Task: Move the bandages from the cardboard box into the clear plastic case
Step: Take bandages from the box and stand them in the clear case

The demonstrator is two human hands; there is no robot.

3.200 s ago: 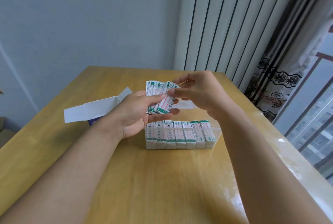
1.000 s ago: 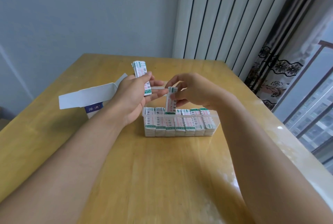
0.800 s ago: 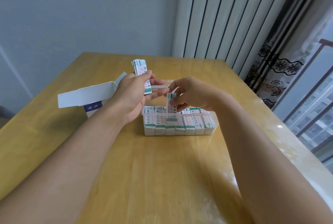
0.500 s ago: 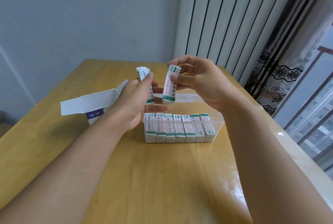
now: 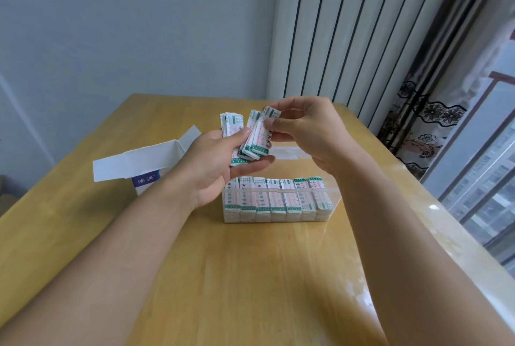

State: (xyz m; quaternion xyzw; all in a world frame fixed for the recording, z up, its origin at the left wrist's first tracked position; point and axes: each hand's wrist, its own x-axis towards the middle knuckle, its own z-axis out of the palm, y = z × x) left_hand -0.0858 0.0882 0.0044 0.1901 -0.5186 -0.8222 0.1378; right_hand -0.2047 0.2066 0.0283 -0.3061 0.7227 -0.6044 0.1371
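Observation:
My left hand (image 5: 214, 162) holds a fanned stack of white-and-green bandages (image 5: 232, 134) above the table. My right hand (image 5: 309, 134) pinches a few of those bandages (image 5: 260, 136) between thumb and fingers, right beside the left thumb. Below both hands stands the clear plastic case (image 5: 333, 192), holding a row of several upright bandage stacks (image 5: 276, 198). The open cardboard box (image 5: 142, 163), white with a blue label, lies on its side left of my left hand, its flaps spread.
The case's clear lid (image 5: 288, 152) lies flat on the wooden table (image 5: 245, 276) behind the case. A white radiator (image 5: 342, 25) and a patterned curtain (image 5: 426, 123) stand at the far right, next to a window.
My right hand had lowered a small stack toward the case, then lifted it back up. It now holds those bandages against the stack in my left hand.

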